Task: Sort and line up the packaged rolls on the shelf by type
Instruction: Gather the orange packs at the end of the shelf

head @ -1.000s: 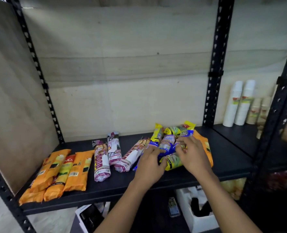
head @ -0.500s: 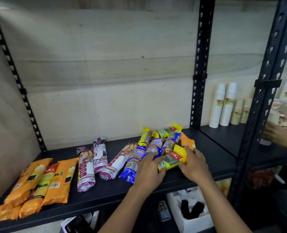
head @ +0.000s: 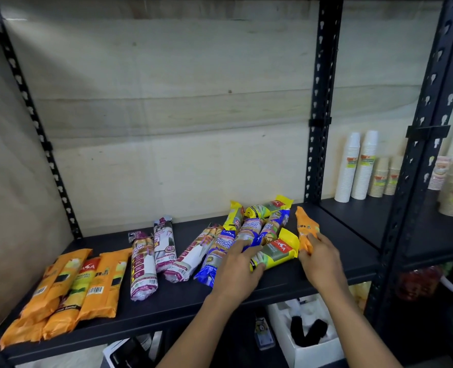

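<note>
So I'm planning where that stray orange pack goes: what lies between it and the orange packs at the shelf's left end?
In the head view: three maroon-and-white rolls, then the blue and yellow rolls.

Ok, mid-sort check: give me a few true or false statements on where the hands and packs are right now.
1. The right hand grips an orange pack at the right end of the pile. True.
2. The left hand is lifted clear of the shelf. False: it rests on the blue packs and a yellow pack.
3. A group of orange packs lies at the shelf's left end. True.
4. The white and maroon rolls stand upright. False: they lie flat.
5. The white cup stacks share this shelf bay. False: they stand in the next bay, right.
</note>
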Demonstrator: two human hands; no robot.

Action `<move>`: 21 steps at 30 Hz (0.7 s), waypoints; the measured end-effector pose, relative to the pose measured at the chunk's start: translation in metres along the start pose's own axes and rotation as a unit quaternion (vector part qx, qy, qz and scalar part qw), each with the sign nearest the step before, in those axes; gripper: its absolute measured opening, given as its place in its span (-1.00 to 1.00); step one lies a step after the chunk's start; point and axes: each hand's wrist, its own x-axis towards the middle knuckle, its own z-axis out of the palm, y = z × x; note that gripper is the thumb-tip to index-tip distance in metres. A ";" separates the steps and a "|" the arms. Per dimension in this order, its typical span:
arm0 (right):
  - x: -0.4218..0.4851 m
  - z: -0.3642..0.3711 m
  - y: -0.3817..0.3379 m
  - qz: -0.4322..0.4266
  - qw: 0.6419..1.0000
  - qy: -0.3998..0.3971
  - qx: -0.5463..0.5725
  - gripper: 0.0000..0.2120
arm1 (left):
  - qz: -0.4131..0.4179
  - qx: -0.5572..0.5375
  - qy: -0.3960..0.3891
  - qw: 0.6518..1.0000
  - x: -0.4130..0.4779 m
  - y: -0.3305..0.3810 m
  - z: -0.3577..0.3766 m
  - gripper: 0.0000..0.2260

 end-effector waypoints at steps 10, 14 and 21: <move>-0.042 0.008 -0.070 -0.154 0.977 0.016 0.145 -0.56 | -0.061 0.034 0.065 0.995 -0.034 -0.058 -0.067 -0.65; -0.058 0.035 -0.111 -0.218 0.964 -0.030 0.149 -0.53 | -0.109 0.078 0.106 0.985 -0.062 -0.092 -0.108 -0.69; -0.097 0.071 -0.175 -0.276 0.938 -0.100 0.183 -0.52 | -0.159 0.138 0.170 0.963 -0.106 -0.139 -0.164 -0.76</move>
